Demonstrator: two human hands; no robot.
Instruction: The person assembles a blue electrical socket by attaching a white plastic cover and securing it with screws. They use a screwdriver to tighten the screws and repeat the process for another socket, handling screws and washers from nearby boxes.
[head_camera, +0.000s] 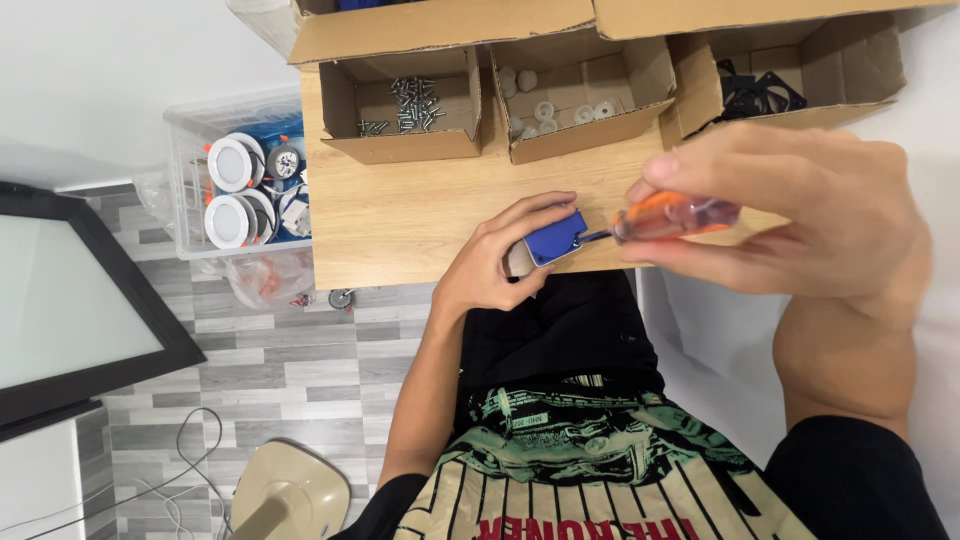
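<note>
Left hand (500, 262) curled snug around a small blue plastic box (555, 238), fingers (530, 208) wrapped over the top, thumb underneath, right at the front edge of the wooden table (400, 210). Right hand (800, 215) pinched shut on an orange-handled screwdriver (675, 216), tip touching the box's right side. Behind: open cardboard boxes with screws (408, 105), white round bits (560, 105), black parts (755, 95). Off to the left, clear bin of round lamps (240, 185).

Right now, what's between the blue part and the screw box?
Head view: only bare wooden tabletop lies between the small blue part, held by the left hand, and the screw box.
</note>
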